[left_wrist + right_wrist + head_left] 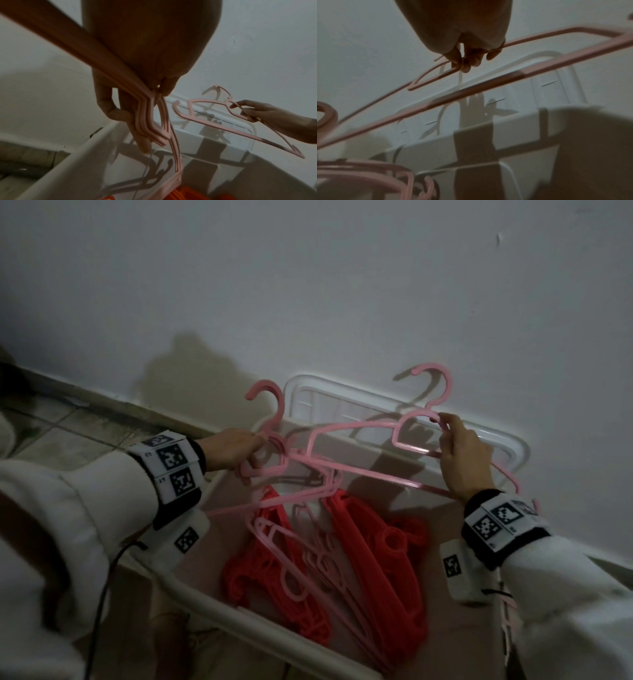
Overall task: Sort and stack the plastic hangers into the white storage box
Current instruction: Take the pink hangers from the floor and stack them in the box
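We look down into a white storage box [219, 611] set on the floor against a pale wall [308, 285], its clear lid [513, 446] propped upright behind the far rim. In the bottom of the box lie red hangers [376, 556] in two loose piles, with a few pink hangers [308, 563] strewn across them. Our left hand [233, 448], at the left above the far part of the box, has its fingers curled round the necks of a bunch of pink hangers [145, 119] held together, their hooks pointing up and their bars hanging down toward the box; the left wrist view shows several stacked side by side in that grasp. Our right hand [462, 460], at the right near the lid, pinches a single pink hanger [352, 453] by its shoulder just below the hook, thumb and fingertips closed on the thin plastic, while its long bar reaches left and crosses the bunch. We judge that we are midway through sorting by colour, gathering pink hangers into one aligned bundle above the box. The next move seems to call for swinging the single hanger left until its hook and shoulders line up with those in the left hand, then opening the left fingers just enough to take it in without the bunch slipping or snagging on hangers below.
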Demonstrator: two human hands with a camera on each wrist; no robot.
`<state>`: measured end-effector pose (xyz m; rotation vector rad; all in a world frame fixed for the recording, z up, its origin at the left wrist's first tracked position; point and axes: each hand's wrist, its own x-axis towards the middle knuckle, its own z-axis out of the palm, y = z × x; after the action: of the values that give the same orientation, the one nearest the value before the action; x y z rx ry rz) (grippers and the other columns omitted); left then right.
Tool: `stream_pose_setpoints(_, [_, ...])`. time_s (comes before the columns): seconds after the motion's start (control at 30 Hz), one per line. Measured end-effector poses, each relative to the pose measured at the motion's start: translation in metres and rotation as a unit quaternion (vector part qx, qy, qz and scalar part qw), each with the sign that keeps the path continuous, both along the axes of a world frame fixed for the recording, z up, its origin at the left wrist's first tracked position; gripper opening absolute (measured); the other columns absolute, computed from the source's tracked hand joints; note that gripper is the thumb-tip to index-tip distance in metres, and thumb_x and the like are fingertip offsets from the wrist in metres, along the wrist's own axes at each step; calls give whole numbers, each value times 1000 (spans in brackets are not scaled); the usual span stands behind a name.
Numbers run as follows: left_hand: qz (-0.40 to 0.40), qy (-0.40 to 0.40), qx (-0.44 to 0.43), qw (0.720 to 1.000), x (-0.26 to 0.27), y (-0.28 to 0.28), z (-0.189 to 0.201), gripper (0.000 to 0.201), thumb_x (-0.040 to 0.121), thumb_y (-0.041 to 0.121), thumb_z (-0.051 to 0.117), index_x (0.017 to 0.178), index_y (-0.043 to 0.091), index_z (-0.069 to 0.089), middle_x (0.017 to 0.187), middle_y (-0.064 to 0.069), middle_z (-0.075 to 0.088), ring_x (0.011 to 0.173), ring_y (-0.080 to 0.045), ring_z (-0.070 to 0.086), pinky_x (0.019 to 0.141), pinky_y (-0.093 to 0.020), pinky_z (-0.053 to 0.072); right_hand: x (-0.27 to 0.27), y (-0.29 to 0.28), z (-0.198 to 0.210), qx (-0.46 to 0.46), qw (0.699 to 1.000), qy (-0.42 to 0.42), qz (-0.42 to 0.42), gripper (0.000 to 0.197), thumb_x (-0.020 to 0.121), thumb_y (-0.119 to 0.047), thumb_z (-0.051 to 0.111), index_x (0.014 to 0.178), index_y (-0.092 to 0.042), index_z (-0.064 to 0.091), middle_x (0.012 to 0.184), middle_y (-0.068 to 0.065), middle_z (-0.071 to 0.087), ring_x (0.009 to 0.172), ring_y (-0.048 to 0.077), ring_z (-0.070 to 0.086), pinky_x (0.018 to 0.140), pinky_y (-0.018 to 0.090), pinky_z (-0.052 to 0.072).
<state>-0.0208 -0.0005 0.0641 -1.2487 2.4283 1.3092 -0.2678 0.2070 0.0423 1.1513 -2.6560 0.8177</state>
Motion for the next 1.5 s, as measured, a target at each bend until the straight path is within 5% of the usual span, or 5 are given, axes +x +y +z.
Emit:
stream_pose_setpoints(0.5, [-77,84,34,993,-15,38,16,40,101,26,27,112,3,58,111,-8,62,69,-8,53,70,-18,45,50,-22,-4,3,948,-9,317,35,94,-18,36,120,-7,56,99,9,64,82,26,52,76,30,32])
stream_pose_setpoints(0.63, [-173,77,25,982,-14,53,24,61,95,52,24,138,12,42,146,5,37,123,-5,42,101,-9,27,61,-33,-10,8,941,-5,339,49,95,-39,25,123,-11,54,91,11,60,80,25,48,76,31,32])
stream_pose_setpoints(1.0, [-84,104,20,991,-20,42,-4,29,98,25,43,112,0,50,106,-11,61,104,-25,57,98,-40,44,69,-45,-22,-17,961,-16,276,20,86,-20,46,102,-12,53,95,9,52,86,26,49,79,42,44])
stream_pose_setpoints(1.2, [-61,102,-30,992,-17,27,-6,29,99,29,39,102,2,50,99,-6,52,95,-17,48,79,-27,37,75,-44,-32,165,924,-61,339,7,76,-15,52,81,-20,50,78,-3,54,74,21,53,69,31,44])
stream_pose_setpoints(1.5, [-59,88,-60,993,-15,16,-9,38,100,29,36,119,1,51,119,-7,60,113,-24,54,96,-29,41,91,-51,-105,469,811,-171,305,45,91,-20,52,132,-4,42,123,21,58,111,31,57,90,31,42])
